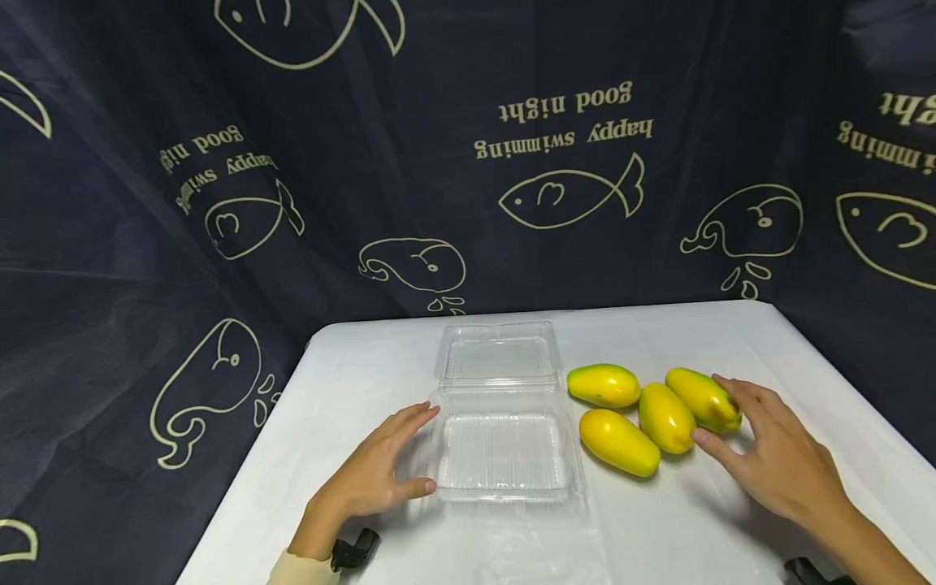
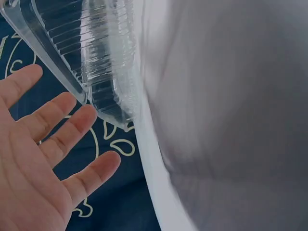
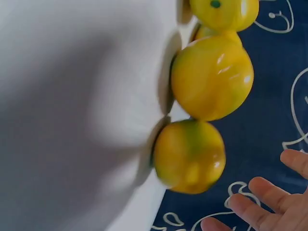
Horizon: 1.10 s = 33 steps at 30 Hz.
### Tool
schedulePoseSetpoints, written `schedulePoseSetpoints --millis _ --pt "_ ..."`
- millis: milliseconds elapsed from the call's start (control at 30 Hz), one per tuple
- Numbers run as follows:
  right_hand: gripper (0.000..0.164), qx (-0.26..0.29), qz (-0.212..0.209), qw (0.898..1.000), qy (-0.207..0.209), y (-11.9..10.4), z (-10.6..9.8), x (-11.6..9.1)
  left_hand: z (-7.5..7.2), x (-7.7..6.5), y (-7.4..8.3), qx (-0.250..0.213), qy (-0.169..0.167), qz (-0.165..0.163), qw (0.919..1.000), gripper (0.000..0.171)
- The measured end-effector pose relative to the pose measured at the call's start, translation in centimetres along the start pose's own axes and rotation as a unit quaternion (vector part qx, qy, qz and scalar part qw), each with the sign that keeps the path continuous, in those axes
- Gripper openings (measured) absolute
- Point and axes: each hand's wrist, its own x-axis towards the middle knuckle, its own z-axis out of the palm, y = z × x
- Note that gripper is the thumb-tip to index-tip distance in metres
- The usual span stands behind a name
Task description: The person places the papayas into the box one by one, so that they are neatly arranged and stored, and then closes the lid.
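Note:
My left hand (image 1: 376, 471) is beside the left edge of a clear plastic clamshell box (image 1: 504, 451), fingers spread and holding nothing. The box lies unfolded, its lid (image 1: 499, 357) toward the back. In the left wrist view, the fingers of the left hand (image 2: 45, 159) are near the ribbed clear plastic. Several yellow fruits tinged green, shaped like small papayas or mangoes, lie right of the box. My right hand (image 1: 782, 459) is spread beside the rightmost fruit (image 1: 704, 398), with the thumb near the middle fruit (image 1: 667, 418). In the right wrist view, a gap separates the fingers from the nearest fruit (image 3: 190, 156).
Two more fruits, an upper one (image 1: 604, 385) and a lower one (image 1: 620, 443), lie nearest the box. A white cloth (image 1: 673, 528) covers the table. Behind and beside it hangs a dark blue curtain (image 1: 439, 162) with fish and whale drawings.

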Motion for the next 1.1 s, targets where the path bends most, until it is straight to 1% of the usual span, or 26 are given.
schedulePoseSetpoints --millis 100,233,433,600,800,967,1100 --pt "0.086 0.012 0.022 0.999 -0.023 0.9 0.2 0.5 0.0 -0.1 -0.1 0.005 -0.003 0.005 1.0 0.096" --pt "0.084 0.028 0.04 0.998 -0.033 2.0 0.5 1.0 -0.1 -0.1 -0.3 0.011 -0.01 0.004 0.9999 0.095" --pt "0.081 0.041 0.033 0.998 -0.029 3.2 1.2 1.8 -0.1 -0.4 -0.7 0.002 -0.024 -0.01 0.9997 0.091" --pt "0.083 0.046 0.036 0.997 -0.047 3.5 1.7 2.4 0.0 -0.6 -1.0 -0.014 -0.033 -0.009 0.9993 0.089" --pt "0.087 0.045 0.052 0.996 -0.064 4.0 2.2 3.0 -0.2 -0.1 -1.0 -0.025 -0.041 -0.005 0.9988 0.089" --pt "0.087 0.047 0.048 0.996 -0.066 4.4 2.7 3.4 -0.3 0.4 -1.0 -0.03 -0.043 -0.006 0.9986 0.081" --pt "0.087 0.047 0.047 0.995 -0.071 4.6 3.1 3.6 -0.1 0.6 -1.0 -0.035 -0.043 -0.011 0.9984 0.081"
